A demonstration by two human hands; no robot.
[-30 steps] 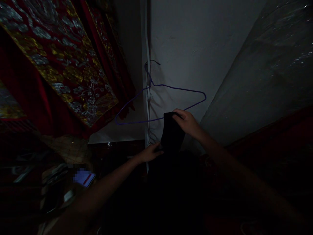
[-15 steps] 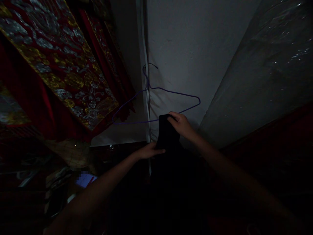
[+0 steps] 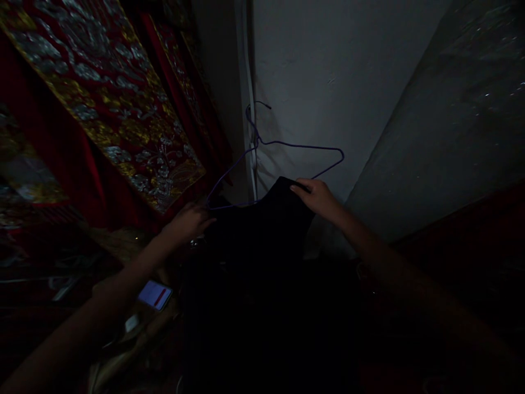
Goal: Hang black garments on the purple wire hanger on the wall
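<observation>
A purple wire hanger (image 3: 287, 146) hangs by its hook against the white wall. A black garment (image 3: 262, 230) is draped over its lower bar and spread wide. My right hand (image 3: 318, 196) pinches the garment's top edge near the hanger's right end. My left hand (image 3: 189, 220) grips the garment's left edge by the hanger's left corner. The cloth below is lost in the dark.
Red fabric with gold and silver embroidery (image 3: 106, 104) hangs at the left. A white strip (image 3: 248, 82) runs down the wall corner. A phone with a lit screen (image 3: 155, 295) lies at the lower left among dim clutter. A grey covered surface (image 3: 443, 109) slopes at the right.
My left hand has moved left and up, pulling the black garment out wide along the hanger bar. My right hand has stayed at the right end.
</observation>
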